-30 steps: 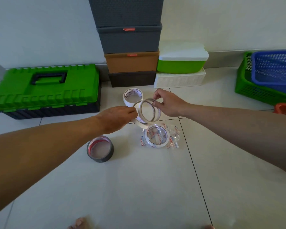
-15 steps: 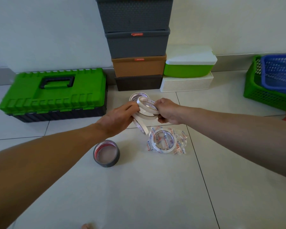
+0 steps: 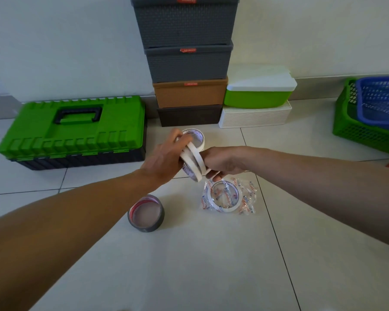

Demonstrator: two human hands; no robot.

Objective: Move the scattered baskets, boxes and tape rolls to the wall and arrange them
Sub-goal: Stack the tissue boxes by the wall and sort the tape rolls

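**Desk:** Where are the tapes right now?

**Operator:** I have two thin white rolls off the floor, in front of the stacked boxes at the wall. A second ago they were apart, one ring pinched in each hand. Now they are pressed flat against each other, side by side and tilted.

**Desk:** Who has them?

**Operator:** The left hand grips the pair, with a finger curled over the top rim. The right hand is up against their lower rim, fingers curled. I cannot tell whether it still pinches or only steadies. So the hands are together, meeting on the rolls.

**Desk:** What does that buy us?

**Operator:** As I read it, the two are now one bundle, so one hand can carry them and set them down as a single stack. A wider white roll lies flat on the tiles just behind the hands, nearer the wall. That looks like the place to stack them.

**Desk:** What is left?

**Operator:** The wrapped roll, in clear plastic, lies just below the right hand. The grey roll sits beside my left forearm. Both are short of the wall. The green toolbox, the green box on its white box, and the green basket holding the blue basket are already along it.

**Desk:** Any worry?

**Operator:** Thin rings slide on each other, so if I loosen early one may roll away.
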